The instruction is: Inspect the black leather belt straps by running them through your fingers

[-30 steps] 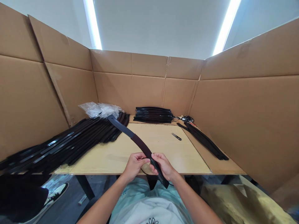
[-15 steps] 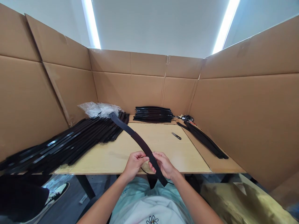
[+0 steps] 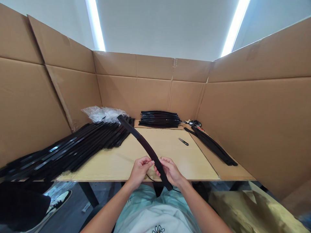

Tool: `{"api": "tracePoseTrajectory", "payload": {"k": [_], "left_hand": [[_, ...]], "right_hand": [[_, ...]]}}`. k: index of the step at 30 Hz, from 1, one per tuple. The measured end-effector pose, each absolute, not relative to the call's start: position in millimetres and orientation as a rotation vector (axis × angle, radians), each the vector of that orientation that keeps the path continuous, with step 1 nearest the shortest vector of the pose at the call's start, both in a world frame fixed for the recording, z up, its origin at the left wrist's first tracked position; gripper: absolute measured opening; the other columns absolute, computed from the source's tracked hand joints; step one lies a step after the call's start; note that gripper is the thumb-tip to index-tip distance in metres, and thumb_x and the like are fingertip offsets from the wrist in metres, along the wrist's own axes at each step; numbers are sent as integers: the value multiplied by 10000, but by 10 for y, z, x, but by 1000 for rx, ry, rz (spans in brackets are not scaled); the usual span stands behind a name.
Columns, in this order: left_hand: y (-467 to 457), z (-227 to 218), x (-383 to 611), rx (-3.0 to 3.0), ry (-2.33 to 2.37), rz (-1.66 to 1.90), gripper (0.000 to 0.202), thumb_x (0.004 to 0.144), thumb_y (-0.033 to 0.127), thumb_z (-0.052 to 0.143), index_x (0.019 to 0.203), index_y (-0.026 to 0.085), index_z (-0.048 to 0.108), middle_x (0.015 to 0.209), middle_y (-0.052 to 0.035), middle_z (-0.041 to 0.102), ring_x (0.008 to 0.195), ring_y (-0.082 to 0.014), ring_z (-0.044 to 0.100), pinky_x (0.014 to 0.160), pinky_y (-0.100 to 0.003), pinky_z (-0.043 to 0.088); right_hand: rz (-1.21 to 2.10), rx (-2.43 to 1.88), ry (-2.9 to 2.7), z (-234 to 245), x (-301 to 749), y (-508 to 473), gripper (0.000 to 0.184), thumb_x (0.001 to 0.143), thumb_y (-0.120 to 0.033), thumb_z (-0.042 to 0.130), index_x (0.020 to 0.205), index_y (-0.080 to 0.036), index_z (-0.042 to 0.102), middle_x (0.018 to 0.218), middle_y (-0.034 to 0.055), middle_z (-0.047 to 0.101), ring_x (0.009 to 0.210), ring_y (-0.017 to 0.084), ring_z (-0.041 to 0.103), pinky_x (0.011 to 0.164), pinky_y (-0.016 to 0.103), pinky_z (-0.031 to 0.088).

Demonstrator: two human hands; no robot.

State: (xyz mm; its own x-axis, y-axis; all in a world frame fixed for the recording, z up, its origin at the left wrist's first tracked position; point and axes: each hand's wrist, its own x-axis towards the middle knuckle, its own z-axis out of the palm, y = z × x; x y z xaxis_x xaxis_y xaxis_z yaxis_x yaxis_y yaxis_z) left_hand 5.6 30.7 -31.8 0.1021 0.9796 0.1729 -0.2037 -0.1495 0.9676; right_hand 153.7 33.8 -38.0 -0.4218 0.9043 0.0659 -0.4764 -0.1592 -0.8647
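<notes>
A long, curved black strap (image 3: 145, 144) slants across the front of the table, its far end up by the left pile and its near end over my lap. My left hand (image 3: 141, 169) is closed in a pinch at the strap's left edge. From the right side, my right hand (image 3: 170, 170) grips the same strap, some fingers hidden behind it. A thin black cord (image 3: 150, 178) hangs below my left hand; where it leads is hidden. Small thread snips (image 3: 183, 141) lie on the table to the right.
Many black strips lie in a pile (image 3: 73, 149) at left, beside a clear plastic bag (image 3: 103, 114). A neat stack of strips (image 3: 159, 119) stands at the back. More strips (image 3: 212, 145) lie at right near tangled cords (image 3: 194, 123). Cardboard walls (image 3: 133, 90) surround the table. A person's shoe (image 3: 59, 202) shows lower left.
The strap has turned slightly on its edge, and its far end has shifted a little right and up. Both hands stay in nearly the same place, still holding it.
</notes>
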Motion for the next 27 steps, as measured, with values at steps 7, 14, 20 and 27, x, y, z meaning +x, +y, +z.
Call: {"api": "tracePoseTrajectory", "payload": {"k": [7,14,20,27], "left_hand": [[366,-384,39,1194,868,1338,345,603,395,768,565,154,525,481,50,522,417,-59,362,414,-178,234],[336,-317,22,1227,725,1223,268,568,300,804,723,118,684,674,-41,673,603,-145,566,571,-230,427],[318,-310,-15,1217,598,1133,307,601,294,797,835,117,710,700,-54,683,595,-146,591,572,-235,452],[332,-354,-35,1187,564,1020,360,644,338,774,901,111,665,592,-32,648,459,-155,602,513,-278,487]], "right_hand": [[1681,-593,-1083,-436,1550,367,309,603,-281,822,690,-156,552,636,1,660,568,107,598,538,207,463],[1739,-623,-1179,-498,1555,406,452,553,-176,839,958,-148,641,701,-21,630,513,81,543,435,196,492],[1788,-511,-1263,-469,1568,368,484,595,-195,824,1025,-196,601,816,-6,641,593,101,576,460,218,538],[1898,-543,-1273,-465,1578,363,495,786,-473,636,1153,-192,459,636,33,687,408,102,571,385,166,403]]}}
